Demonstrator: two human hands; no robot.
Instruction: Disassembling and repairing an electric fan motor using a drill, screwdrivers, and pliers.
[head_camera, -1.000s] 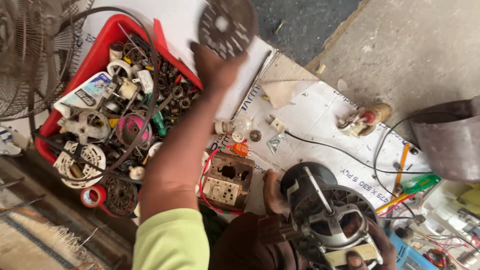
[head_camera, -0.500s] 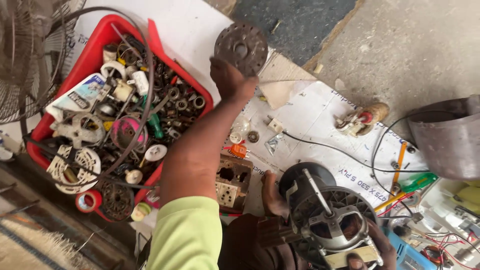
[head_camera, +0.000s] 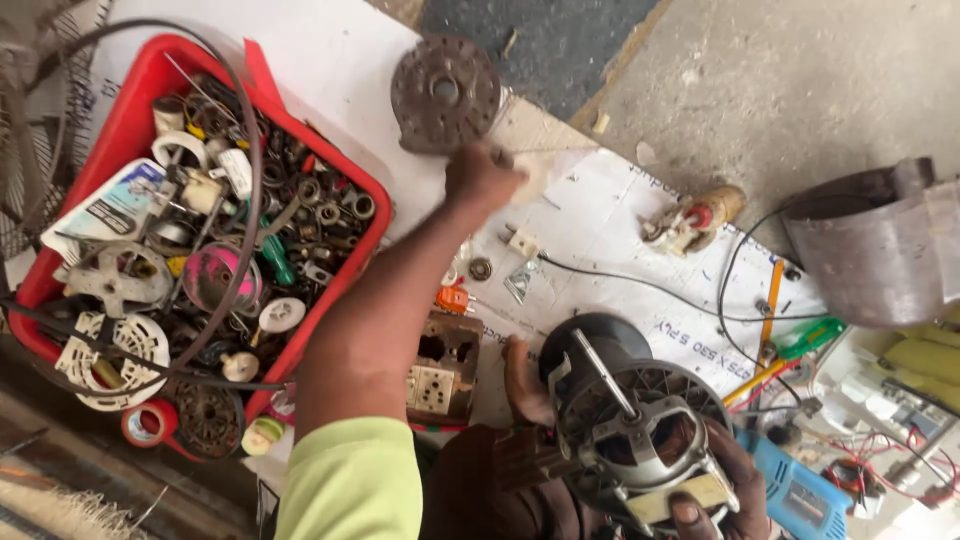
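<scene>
Left hand (head_camera: 482, 178), reaching out toward 12 o'clock, is closed as a loose fist just below the round rusty motor end plate (head_camera: 445, 93), touching or barely off its lower rim; whether the fingers actually pinch that rim I cannot tell. Right hand (head_camera: 722, 490) at 5 o'clock is clamped around the fan motor (head_camera: 632, 430), shaft tilted toward 11 o'clock, while the red parts tray (head_camera: 150, 75) lies at 9 o'clock. Judged best practice: take the plate by its rim with fingertips, keep the motor steady, and avoid the black cable (head_camera: 640, 285) nearby.
</scene>
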